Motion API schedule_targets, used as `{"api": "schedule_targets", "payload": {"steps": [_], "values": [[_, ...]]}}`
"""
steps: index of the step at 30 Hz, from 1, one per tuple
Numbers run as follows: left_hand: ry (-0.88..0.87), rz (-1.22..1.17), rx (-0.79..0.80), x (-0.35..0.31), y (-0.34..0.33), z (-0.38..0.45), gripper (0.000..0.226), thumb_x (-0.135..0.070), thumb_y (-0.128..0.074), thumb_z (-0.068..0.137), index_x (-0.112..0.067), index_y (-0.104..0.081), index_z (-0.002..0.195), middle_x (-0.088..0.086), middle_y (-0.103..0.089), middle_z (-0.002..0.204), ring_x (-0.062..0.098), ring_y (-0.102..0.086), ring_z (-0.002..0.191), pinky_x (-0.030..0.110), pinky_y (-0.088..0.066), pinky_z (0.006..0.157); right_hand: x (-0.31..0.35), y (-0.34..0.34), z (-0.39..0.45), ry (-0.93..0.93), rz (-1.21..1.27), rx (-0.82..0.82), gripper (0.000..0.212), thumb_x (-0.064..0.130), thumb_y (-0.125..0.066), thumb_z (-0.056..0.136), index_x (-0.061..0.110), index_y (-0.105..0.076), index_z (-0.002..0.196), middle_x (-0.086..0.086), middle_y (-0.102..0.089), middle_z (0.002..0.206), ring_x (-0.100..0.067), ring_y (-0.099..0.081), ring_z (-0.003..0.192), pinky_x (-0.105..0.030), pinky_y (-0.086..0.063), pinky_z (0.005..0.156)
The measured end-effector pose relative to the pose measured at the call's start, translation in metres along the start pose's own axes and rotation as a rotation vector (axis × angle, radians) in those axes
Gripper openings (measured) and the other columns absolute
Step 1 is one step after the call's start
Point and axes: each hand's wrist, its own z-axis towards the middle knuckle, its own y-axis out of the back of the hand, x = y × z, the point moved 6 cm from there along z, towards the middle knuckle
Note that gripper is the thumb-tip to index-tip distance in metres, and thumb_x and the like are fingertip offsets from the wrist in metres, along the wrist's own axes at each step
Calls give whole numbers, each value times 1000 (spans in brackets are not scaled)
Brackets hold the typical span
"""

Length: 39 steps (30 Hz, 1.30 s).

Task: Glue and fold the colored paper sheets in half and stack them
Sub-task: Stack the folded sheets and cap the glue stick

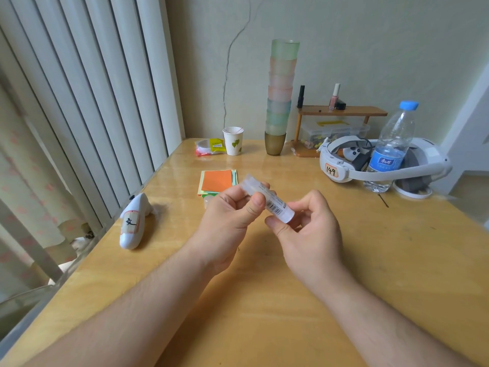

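- Head view: both hands hold one glue stick (267,198) in the air above the middle of the wooden bench (370,260), the stick slanting from upper left down to lower right.
- The left hand (230,215) has its grip closed round the upper part of the stick, thumb across the front and fingers curled behind it; the clear cap end pokes out above the fingers.
- The right hand (309,229) has its grip pinched on the lower end of the stick, thumb underneath and curled fingers on the far side.
- A barcode label shows on the stick between the two hands.
- The stack of colored paper sheets (217,181) lies flat on the bench just beyond the left hand, toward the far edge, an orange sheet on top and green and yellow edges showing under it.
- A white controller (135,221) lies near the left edge of the bench.
- Toward the far edge stand a paper cup (233,141) and a tall tower of stacked plastic cups (280,96), with a small packet (210,147) just left of the paper cup.
- A water bottle (391,147) stands inside the band of a white headset (344,165) near the far right corner.
- A small wooden shelf (341,110) stands at the far edge, behind the headset.
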Motion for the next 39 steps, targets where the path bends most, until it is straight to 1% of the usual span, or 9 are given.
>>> {"api": "schedule_targets", "payload": {"steps": [3, 6, 14, 17, 20, 24, 28, 36, 39], "values": [[9, 3, -11, 2, 5, 2, 44, -37, -73, 82, -11, -71, 118, 1, -77, 105, 12, -70, 104, 23, -52, 93, 0, -11, -3, -149, 207, 173, 37, 43, -85, 85, 32, -55, 103, 2, -75, 95, -22, -68, 68, -34, -53, 61], [12, 43, -31, 1, 8, 2, 42, -39, -70, 84, -16, -72, 119, -3, -76, 102, 4, -68, 93, 17, -48, 82, 0, -22, -6, -290, 355, 308, 36, 58, -61, 97, 26, -68, 112, 1, -76, 92, -17, -61, 65, -23, -42, 55], [-38, 244, 29, -9, 12, 5, 38, -33, -63, 91, -13, -71, 123, -14, -76, 100, -9, -63, 84, 6, -45, 75, -13, -22, -2, -426, 434, 320, 23, 32, -59, 106, 19, -77, 103, -2, -72, 82, -16, -55, 68, -26, -36, 59], [-95, 353, -181, -22, 51, 19, 22, -21, -57, 104, -22, -72, 120, -13, -74, 96, -4, -62, 76, 7, -44, 66, -17, -19, 1, -459, 473, 282, 22, 30, -59, 106, 14, -75, 104, -3, -73, 82, -15, -54, 66, -26, -35, 58], [-82, 662, -454, -25, 96, 24, 37, -10, -49, 108, -40, -72, 108, -9, -67, 105, 7, -59, 73, 19, -43, 52, -19, -19, 2, -451, 452, 277, 20, 28, -59, 106, 15, -74, 106, -3, -74, 83, -14, -54, 65, -25, -36, 58], [32, 1025, -343, 1, 113, 34, 28, -31, -53, 106, -48, -62, 126, 0, -55, 132, 24, -68, 100, 37, -60, 74, -19, -22, 0, -444, 422, 302, 19, 26, -60, 106, 14, -74, 106, -1, -75, 85, -14, -55, 66, -25, -38, 58], [130, 1344, -181, 20, 101, 40, 43, -48, -56, 102, -49, -49, 144, 2, -45, 153, 31, -44, 139, 46, -38, 117, -21, -23, 0, -445, 416, 312, 18, 26, -60, 106, 15, -75, 105, 0, -75, 85, -13, -55, 65, -24, -38, 58], [43, 1338, -252, 12, 97, 42, 12, -24, -64, 99, -35, -63, 101, -1, -63, 111, 24, -60, 101, 33, -43, 78, -20, -24, 0, -400, 459, 335, 16, 23, -59, 107, 22, -73, 117, 3, -78, 101, -13, -57, 67, -25, -39, 60], [3, 963, -324, 6, 93, 37, 9, -29, -67, 98, -35, -61, 100, -7, -68, 100, 17, -66, 77, 35, -53, 69, -19, -25, 0, -382, 475, 343, 17, 20, -59, 107, 23, -71, 119, 3, -78, 107, -12, -57, 67, -23, -39, 59]]}}
